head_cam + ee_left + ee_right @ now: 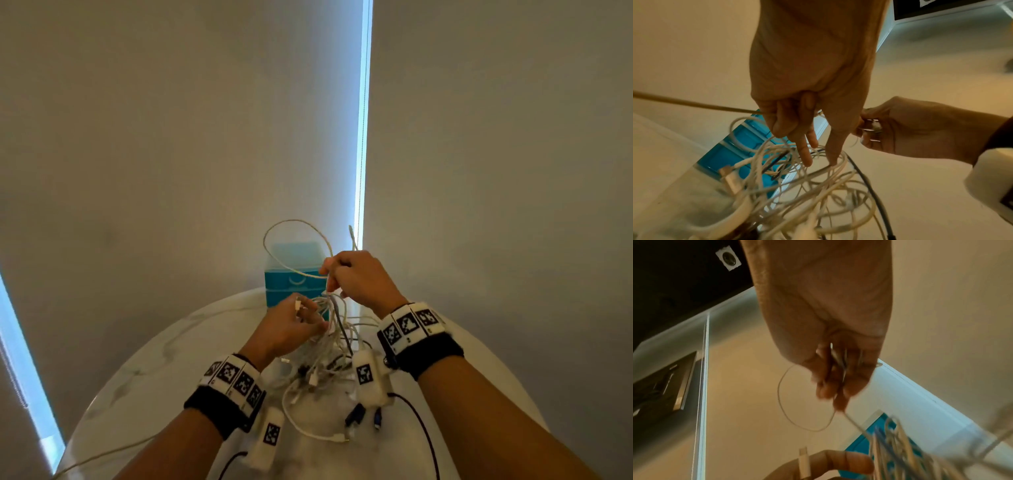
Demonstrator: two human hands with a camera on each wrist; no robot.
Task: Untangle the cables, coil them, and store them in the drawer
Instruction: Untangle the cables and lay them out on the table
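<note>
A tangle of white cables [325,359] with a few grey and black ones lies mid-table, partly lifted. My right hand [334,274] is raised above it and grips several strands, and one white loop [294,236] arcs up in front of the blue drawer unit [291,260]. In the right wrist view the right hand [836,382] holds the strands in curled fingers. My left hand [301,318] is lower and holds a white cable by its connector [298,303]. In the left wrist view the left hand [797,129] curls two fingers round that cable [694,104] while two straight fingers reach into the tangle [807,186].
The round white marble table [154,377] carries everything. Loose black plugs [356,413] lie near its front. A white cable [102,455] trails off the left edge. The drawer unit stands at the table's far edge, against roller blinds, its drawers closed.
</note>
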